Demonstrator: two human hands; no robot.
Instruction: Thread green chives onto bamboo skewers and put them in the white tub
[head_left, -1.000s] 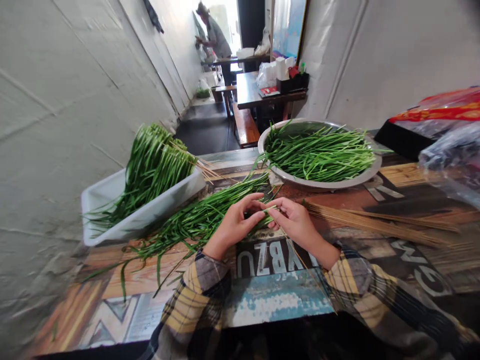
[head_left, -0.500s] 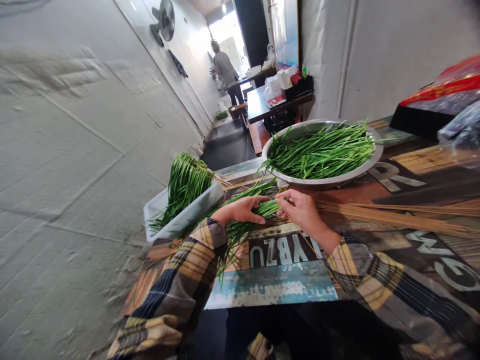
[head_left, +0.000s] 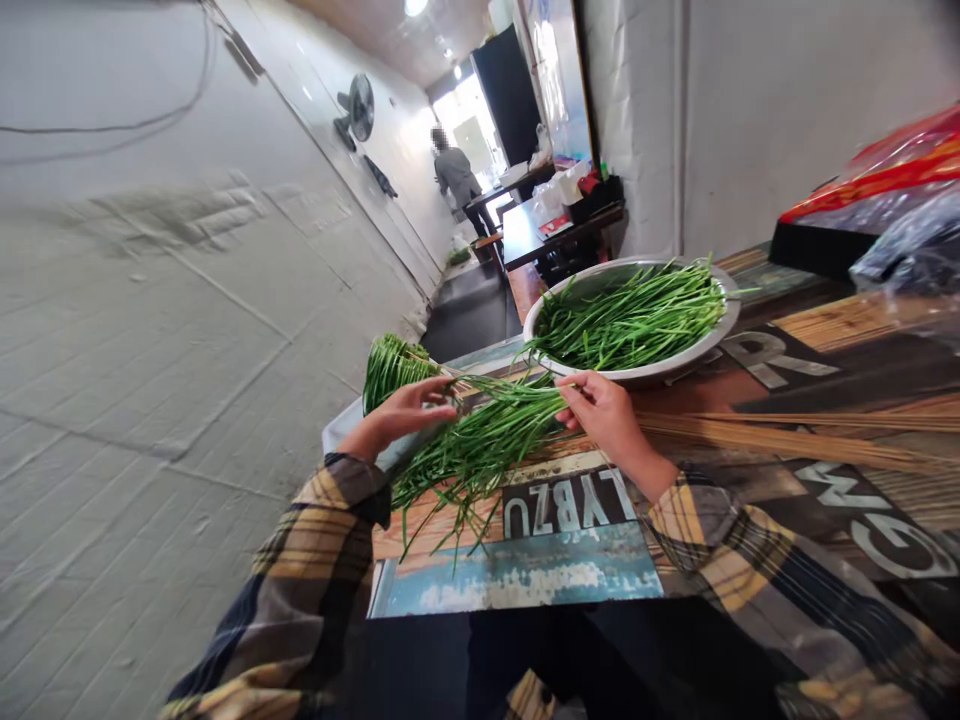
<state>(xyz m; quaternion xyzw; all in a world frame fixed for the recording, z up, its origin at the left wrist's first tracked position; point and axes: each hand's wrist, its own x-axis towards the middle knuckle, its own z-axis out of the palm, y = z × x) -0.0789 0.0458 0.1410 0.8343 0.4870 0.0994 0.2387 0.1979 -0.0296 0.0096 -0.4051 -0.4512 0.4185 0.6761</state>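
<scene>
My right hand [head_left: 602, 412] pinches the ends of some garlic chives [head_left: 502, 425], whose long green leaves trail leftward over the table in a loose pile. My left hand [head_left: 412, 410] is at the far end of these leaves, thumb and fingers apart; a few thin strands reach its fingertips. Just behind the left hand, bundled chives [head_left: 391, 362] on thin skewers stand in a white tray [head_left: 337, 428], partly hidden by that hand. Beyond my right hand is a metal bowl [head_left: 531, 322] heaped with loose chives [head_left: 637, 315].
Bamboo skewers [head_left: 765, 430] lie to the right on the patterned table [head_left: 525, 575]. A black box with red and clear plastic packaging [head_left: 877, 190] sits at the back right. A white wall [head_left: 187, 350] runs along the left. Farther off, a person [head_left: 454, 175] stands near another table [head_left: 523, 235].
My left hand has moved left, away from my right hand, and its fingers have come off the bunch. My right hand still pinches the chives. The camera view has shifted slightly.
</scene>
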